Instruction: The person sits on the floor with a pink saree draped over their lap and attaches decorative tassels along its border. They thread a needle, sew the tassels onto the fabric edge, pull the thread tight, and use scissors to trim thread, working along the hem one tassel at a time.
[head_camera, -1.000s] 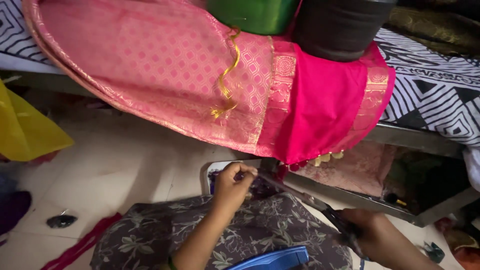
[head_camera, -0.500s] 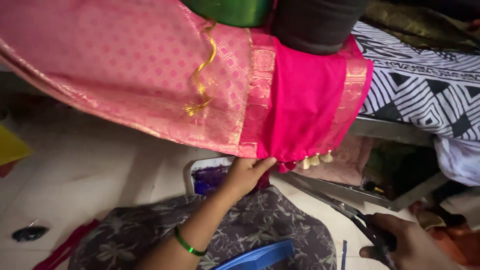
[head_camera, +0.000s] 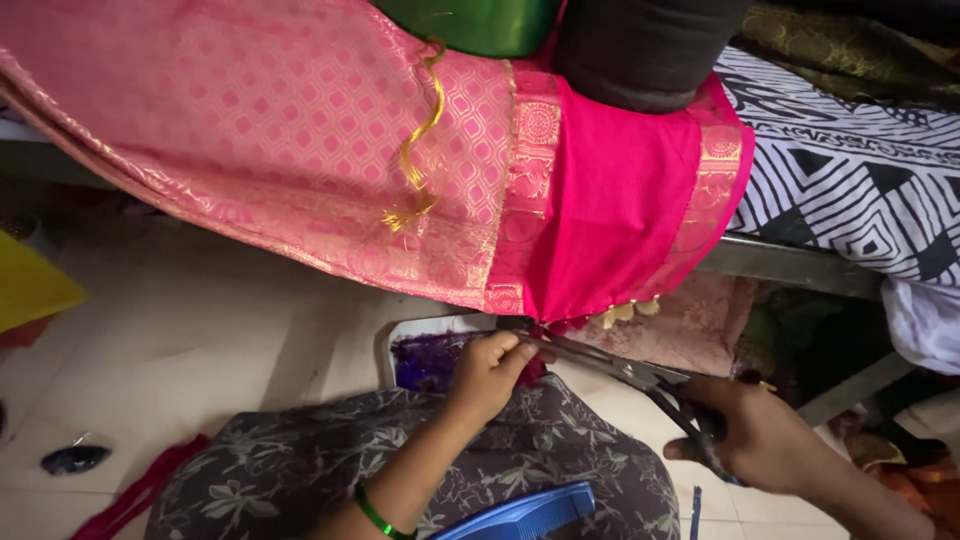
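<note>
1. Left hand (head_camera: 490, 372): fingers pinched shut on the lower edge of the sari (head_camera: 330, 150), right at the tassels (head_camera: 560, 325) below the magenta corner; green bangle (head_camera: 378, 518) on the wrist.
2. Right hand (head_camera: 760, 440): curled closed around the handles of the scissors (head_camera: 620, 370), low at the right of the view.
3. Scissors: long, dark, lying at a slant from the right hand up and left, tips reaching the pinched edge just beside the left fingers; cannot tell how far the blades gape.
4. Sari: pink with gold weave, plain magenta end panel with gold borders, draped over the bed (head_camera: 840, 190) edge and hanging toward the floor; a gold thread (head_camera: 415, 150) curling down across its front.
5. Small beige tassels (head_camera: 630, 310) hanging along the magenta hem, right of the pinch.
6. On top of the sari: a green roll (head_camera: 470, 20) and a dark roll (head_camera: 640, 50), side by side, touching the cloth.
7. Bed cover in black-and-white zigzag print, at right.
8. Below the hands: lap in dark floral cloth (head_camera: 300, 470), a blue comb (head_camera: 520, 515) lying on it near the bottom edge.
9. Tray (head_camera: 400, 340) with purple bits on the floor, just behind the left hand.
10. Yellow bag (head_camera: 30, 285) at far left, well apart.
</note>
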